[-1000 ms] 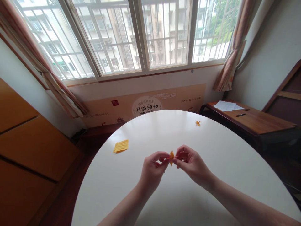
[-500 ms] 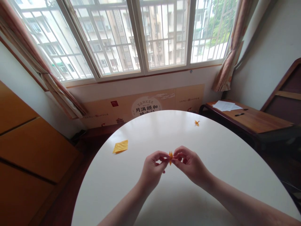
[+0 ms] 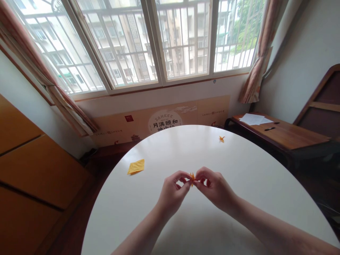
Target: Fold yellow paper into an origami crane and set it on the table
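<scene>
Between my two hands, above the white round table [image 3: 127, 219], is a small folded orange origami paper [image 3: 192, 175] with pointed tips sticking up and down. My left hand [image 3: 174, 189] pinches it from the left with thumb and forefinger. From the right, my right hand [image 3: 214, 184] pinches it the same way, its fingertips almost touching the left ones. The fingertips hide the paper's middle. Farther back on the tabletop sits a small orange origami crane [image 3: 221, 139]. To the left lies a flat, creased yellow sheet of paper [image 3: 136, 166].
A wooden side table [image 3: 294, 136] at the right bears white papers [image 3: 255, 119] and a black pen [image 3: 269, 129]. Next to it stands a chair [image 3: 324, 95]. An orange-brown cabinet [image 3: 34, 170] is at the left. Beyond the table are a printed panel [image 3: 114, 124] and barred windows.
The fingers have closed in on the folded paper, so less of it shows between them. The right fingertips sit nearer the left ones. The crane and yellow sheet stay put.
</scene>
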A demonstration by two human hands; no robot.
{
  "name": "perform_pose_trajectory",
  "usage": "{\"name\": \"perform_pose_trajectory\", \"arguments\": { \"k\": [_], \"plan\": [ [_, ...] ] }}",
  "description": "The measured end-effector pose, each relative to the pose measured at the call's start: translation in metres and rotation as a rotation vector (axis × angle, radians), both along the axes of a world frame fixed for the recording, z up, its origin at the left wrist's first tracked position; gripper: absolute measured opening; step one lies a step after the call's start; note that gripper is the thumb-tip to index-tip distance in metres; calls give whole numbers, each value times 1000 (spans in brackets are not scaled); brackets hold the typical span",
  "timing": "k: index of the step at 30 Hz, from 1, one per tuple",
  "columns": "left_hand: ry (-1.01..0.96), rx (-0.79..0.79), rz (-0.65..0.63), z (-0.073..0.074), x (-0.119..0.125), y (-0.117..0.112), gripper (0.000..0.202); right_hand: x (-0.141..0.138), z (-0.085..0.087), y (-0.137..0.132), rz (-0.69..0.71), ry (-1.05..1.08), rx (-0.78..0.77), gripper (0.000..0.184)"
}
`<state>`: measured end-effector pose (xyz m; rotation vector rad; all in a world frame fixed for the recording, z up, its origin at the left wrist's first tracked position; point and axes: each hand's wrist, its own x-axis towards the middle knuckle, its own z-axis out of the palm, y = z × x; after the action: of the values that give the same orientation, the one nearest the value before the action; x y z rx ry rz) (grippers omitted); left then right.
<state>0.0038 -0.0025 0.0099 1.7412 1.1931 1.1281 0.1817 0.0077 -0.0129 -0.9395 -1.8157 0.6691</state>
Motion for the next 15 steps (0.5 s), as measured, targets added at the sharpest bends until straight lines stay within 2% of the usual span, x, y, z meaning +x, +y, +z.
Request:
{"name": "perform_pose_trajectory", "arguments": {
  "k": [7, 11, 15],
  "plan": [
    [52, 12, 16, -3, -3, 2, 10, 2, 2, 1, 18, -25, 9, 9],
    [21, 9, -34, -6, -7, 3, 11, -1, 0, 2, 47, 107, -123, 8],
    [45, 87, -66, -6, -9, 5, 9, -2, -3, 3, 136, 247, -237, 7]
  ]
}}
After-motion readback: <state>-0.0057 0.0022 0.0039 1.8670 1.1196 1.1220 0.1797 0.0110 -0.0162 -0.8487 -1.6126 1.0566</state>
